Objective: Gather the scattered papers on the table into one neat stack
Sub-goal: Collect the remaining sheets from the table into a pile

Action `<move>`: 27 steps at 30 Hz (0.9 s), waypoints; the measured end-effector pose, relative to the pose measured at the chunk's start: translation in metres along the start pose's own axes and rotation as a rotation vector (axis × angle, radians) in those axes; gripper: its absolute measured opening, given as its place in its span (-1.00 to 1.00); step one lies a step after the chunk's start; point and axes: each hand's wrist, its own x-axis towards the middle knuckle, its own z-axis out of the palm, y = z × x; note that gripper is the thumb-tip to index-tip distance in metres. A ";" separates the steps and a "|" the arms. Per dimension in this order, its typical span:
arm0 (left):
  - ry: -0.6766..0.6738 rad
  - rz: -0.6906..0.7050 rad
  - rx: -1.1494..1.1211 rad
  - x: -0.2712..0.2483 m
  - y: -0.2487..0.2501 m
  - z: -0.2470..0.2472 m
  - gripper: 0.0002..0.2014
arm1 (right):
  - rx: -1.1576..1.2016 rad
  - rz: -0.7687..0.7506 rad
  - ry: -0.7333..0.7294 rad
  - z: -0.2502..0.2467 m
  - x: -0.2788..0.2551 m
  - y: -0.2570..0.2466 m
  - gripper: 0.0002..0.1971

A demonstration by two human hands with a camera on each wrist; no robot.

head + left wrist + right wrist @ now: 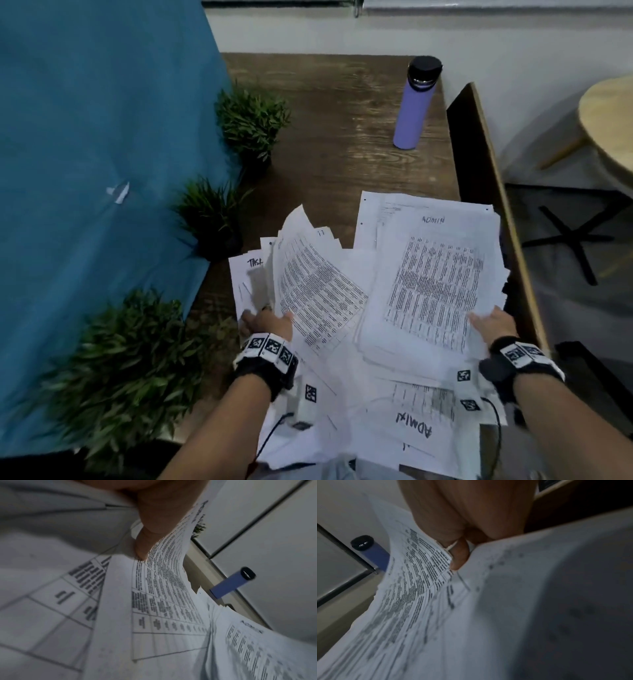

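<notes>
White printed papers lie in a loose heap on the near end of the wooden table (pixel 342 144). My left hand (pixel 267 323) grips a bundle of sheets (pixel 315 291) at its near edge, thumb on top; the bundle curls upward. In the left wrist view the thumb (pixel 145 545) presses on the printed sheet (pixel 163 601). My right hand (pixel 493 323) pinches the near right corner of a thicker pile (pixel 435 281) headed "ADMIN". The right wrist view shows the thumb (pixel 458 555) on that pile (pixel 419 588). More sheets (pixel 418 421) lie under my forearms.
A purple bottle (pixel 416 102) with a black cap stands at the far right of the table. Three potted green plants (pixel 250 120) line the left side beside a blue cloth (pixel 85 171). A dark board (pixel 486 192) runs along the table's right edge.
</notes>
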 end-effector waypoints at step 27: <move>0.228 0.781 0.066 -0.043 0.079 -0.044 -0.39 | 0.174 0.013 -0.046 0.002 -0.005 0.012 -0.67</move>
